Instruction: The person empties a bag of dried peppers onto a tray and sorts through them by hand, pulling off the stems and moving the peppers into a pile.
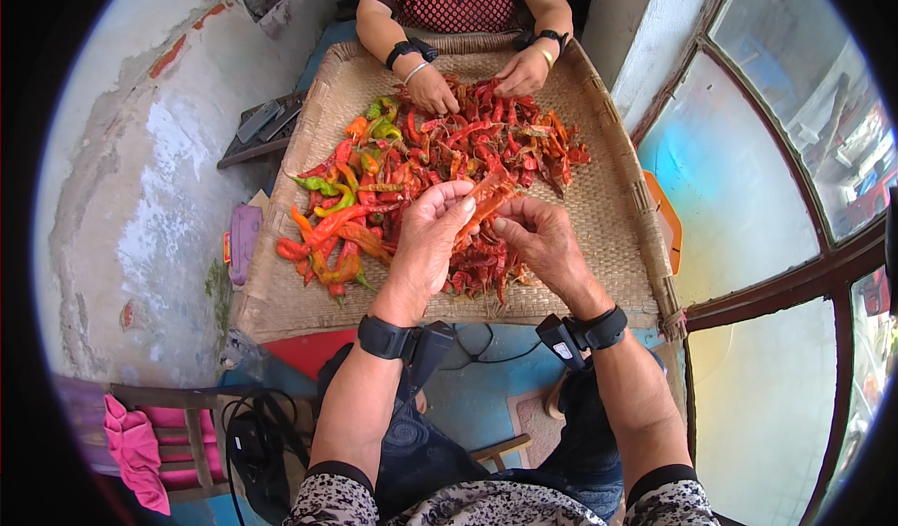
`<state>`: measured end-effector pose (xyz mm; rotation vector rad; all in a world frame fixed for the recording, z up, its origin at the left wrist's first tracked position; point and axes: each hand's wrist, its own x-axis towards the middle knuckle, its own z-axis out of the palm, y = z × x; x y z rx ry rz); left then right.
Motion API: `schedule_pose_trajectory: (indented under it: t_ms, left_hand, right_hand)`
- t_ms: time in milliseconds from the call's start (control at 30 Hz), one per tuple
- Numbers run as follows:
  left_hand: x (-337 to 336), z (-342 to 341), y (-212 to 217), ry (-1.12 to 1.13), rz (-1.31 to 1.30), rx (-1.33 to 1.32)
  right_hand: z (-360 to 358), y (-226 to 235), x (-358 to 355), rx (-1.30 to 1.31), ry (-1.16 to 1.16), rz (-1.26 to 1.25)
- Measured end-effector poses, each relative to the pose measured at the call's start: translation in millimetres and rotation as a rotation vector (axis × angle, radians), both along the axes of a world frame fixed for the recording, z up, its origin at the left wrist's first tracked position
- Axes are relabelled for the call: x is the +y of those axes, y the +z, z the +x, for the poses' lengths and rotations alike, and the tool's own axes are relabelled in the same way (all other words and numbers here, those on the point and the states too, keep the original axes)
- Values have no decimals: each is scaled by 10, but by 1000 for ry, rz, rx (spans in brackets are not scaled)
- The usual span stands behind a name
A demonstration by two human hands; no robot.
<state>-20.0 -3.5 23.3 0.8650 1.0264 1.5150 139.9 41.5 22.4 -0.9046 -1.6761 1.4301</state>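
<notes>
Between my two hands, over the near middle of a large woven tray [608, 208], is an orange-red dried chili pepper [484, 206]. My left hand [432, 231] pinches it from the left, thumb against its side. My right hand [543, 241] grips its other side with thumb and fingers. Beneath and beyond my hands lies a heap of dark red dried chilies [496, 138]. Fresher red, orange and green peppers [332, 231] are piled to the left. My hands hide part of the heap.
Across the tray, a co-worker's two hands [435, 91] reach into the chilies. A plastered wall [159, 199] stands at left, a framed window [739, 171] at right. A chair with a pink cloth [136, 446] and a black bag [257, 461] are at lower left.
</notes>
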Motion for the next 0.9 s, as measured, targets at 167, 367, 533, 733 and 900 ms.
schedule_pose_trajectory:
  t_ms: [167,367,533,733,900]
  left_hand:
    - [21,-59,-63,-54,-5,1]
    - [113,2,-82,63,8,-30]
    - [195,4,-210,83,-23,-51]
    - [156,121,-88,19,43,8]
    - [129,181,-122,-46,54,19]
  right_hand:
    - [238,4,11,-213,-69,282]
    - [570,-37,149,-271,-204,264]
    - [1041,43,419,-374,-580,475]
    - [1122,91,366,-805,-753,742]
    - [395,20,21,-363,-157,839]
